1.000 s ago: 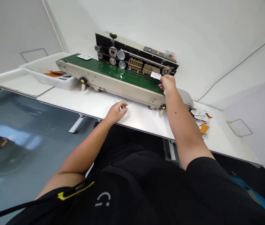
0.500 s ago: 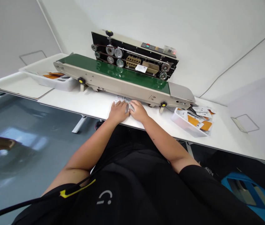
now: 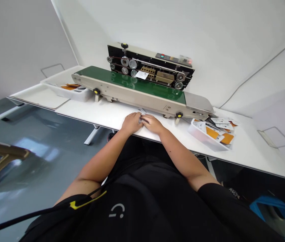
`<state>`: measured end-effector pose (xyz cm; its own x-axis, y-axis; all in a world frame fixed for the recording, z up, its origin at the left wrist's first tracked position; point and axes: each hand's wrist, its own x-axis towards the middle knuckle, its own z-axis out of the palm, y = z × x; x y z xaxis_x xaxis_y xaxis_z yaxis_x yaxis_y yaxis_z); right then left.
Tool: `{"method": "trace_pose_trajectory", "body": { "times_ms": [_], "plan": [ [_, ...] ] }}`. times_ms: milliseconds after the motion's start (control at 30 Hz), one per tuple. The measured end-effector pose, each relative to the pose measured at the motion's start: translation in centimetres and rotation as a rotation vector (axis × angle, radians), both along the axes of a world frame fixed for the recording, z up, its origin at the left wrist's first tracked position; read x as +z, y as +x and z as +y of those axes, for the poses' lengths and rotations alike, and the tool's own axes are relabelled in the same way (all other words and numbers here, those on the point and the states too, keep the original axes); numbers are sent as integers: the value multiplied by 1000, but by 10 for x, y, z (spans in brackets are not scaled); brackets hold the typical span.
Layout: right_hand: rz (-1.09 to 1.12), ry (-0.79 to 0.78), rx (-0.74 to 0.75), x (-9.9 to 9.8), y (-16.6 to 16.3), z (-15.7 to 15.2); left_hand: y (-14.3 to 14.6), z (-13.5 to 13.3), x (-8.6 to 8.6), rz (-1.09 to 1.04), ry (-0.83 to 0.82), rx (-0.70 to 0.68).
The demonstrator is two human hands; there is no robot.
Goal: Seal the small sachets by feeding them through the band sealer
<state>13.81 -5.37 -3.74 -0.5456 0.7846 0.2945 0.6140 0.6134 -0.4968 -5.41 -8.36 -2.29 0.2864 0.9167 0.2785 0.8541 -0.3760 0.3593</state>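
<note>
In front of the conveyor, near the table's front edge, my left hand (image 3: 131, 123) and my right hand (image 3: 153, 124) meet with curled fingers. Between the fingertips shows a bit of a small silvery packet (image 3: 140, 119); my fingers cover most of it. Just beyond them a small white printed packet (image 3: 141, 110) lies on the table, partly hidden. Behind is a band sealing machine (image 3: 150, 69) with metal wheels and a green conveyor belt (image 3: 122, 81). A white packet (image 3: 142, 75) stands at the sealing bands, above the belt.
To the right, a white bin (image 3: 208, 137) holds several white and orange packets. A larger white tray (image 3: 78, 94) with orange packets stands left of the conveyor. The white table (image 3: 89, 113) runs along the wall. A brown stool (image 3: 3, 154) is on the floor at left.
The white packet at the machine has travelled left along the bands. My fingers have curled in closer, and a silvery piece now shows between them. The whole view has shifted slightly.
</note>
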Motion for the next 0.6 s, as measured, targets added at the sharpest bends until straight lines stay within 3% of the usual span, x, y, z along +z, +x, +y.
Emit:
{"method": "trace_pose_trajectory", "body": {
  "times_ms": [133,267,433,533,600],
  "plan": [
    [121,32,48,-2,2,0,-3,-3,-2,-48,28,-7],
    [259,51,-9,-3,3,1,-6,-3,-4,-145,42,-10],
    [372,40,-104,2,6,-1,-15,-3,-3,-385,229,9],
    [328,-30,-52,7,5,-6,-19,-5,-1,-526,139,50],
    [336,-170,-15,9,4,-9,-20,-5,0,-593,30,44]
  ]
}}
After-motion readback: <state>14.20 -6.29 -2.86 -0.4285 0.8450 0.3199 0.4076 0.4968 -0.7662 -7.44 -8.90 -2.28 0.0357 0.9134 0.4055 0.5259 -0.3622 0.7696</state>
